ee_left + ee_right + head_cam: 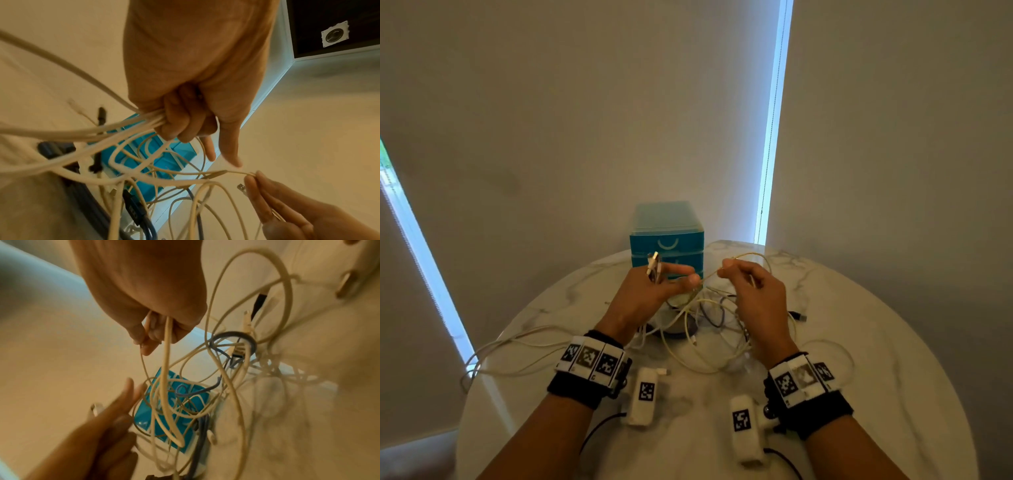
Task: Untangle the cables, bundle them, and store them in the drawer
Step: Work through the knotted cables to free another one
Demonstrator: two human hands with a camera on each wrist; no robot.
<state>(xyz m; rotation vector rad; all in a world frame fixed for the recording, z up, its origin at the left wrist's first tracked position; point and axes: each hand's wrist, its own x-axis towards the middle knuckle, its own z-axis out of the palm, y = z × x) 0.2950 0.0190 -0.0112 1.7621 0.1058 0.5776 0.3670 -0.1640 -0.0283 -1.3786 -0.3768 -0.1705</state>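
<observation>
A tangle of cream, white and dark blue cables (pixel 709 322) lies mid-table in front of a blue drawer unit (pixel 667 236), whose drawers look closed. My left hand (pixel 681 274) is raised over the tangle. Its curled fingers (pixel 176 128) grip several white cables, and the plug ends (pixel 653 265) stick up above it. My right hand (pixel 722 269) pinches a thin cream cable (pixel 748 255) that loops up behind it. In the right wrist view the right hand (pixel 148 340) holds two cream strands hanging into the tangle (pixel 185 402).
The round marble table (pixel 876 342) stands close to the walls. One white cable (pixel 482 359) trails over the table's left edge. A black plug end (pixel 799 315) lies right of the tangle. The drawer unit (pixel 144 417) sits at the table's far edge.
</observation>
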